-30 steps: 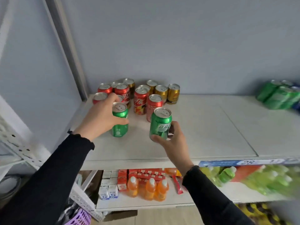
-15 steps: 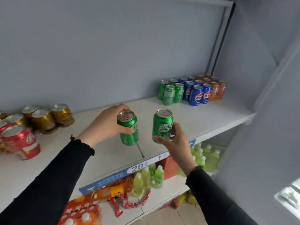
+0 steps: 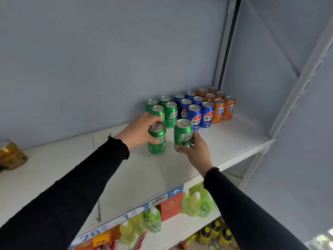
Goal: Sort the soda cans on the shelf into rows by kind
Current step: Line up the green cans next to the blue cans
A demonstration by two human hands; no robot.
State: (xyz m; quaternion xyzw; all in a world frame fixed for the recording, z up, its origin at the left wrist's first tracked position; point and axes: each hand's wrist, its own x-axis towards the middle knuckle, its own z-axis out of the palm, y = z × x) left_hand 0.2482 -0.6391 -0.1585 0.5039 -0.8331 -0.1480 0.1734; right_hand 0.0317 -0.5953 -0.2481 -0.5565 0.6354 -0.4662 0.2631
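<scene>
- Nearest to me, below the shelf (image 3: 234, 141) edge, stand pale green bottles (image 3: 196, 202) beside a red box (image 3: 171, 207), and a blue price strip (image 3: 126, 216) runs along the shelf's front lip; lower still, yellow-capped bottles (image 3: 216, 231) show at the bottom right
- My black sleeves (image 3: 72, 192) reach up from both bottom corners of the view
- My right hand (image 3: 196, 150) is wrapped around a green can (image 3: 182, 135) from below and behind, thumb across its lower front; the can is upright, and I cannot tell whether its base touches the shelf
- My left hand (image 3: 138, 130) grips a second green can (image 3: 157, 139) from the left side, fingers curled over its rim and thumb on its front; this one leans slightly and its base is at the shelf surface
- The two held cans sit side by side, just apart, in front of the green group
- Behind them four more green cans (image 3: 170, 112) stand in two short rows; touching on their right are blue cans (image 3: 207, 114), then orange cans (image 3: 223, 109) toward the back right corner
- Far left, well apart, a gold can (image 3: 10, 156) sits at the frame edge
</scene>
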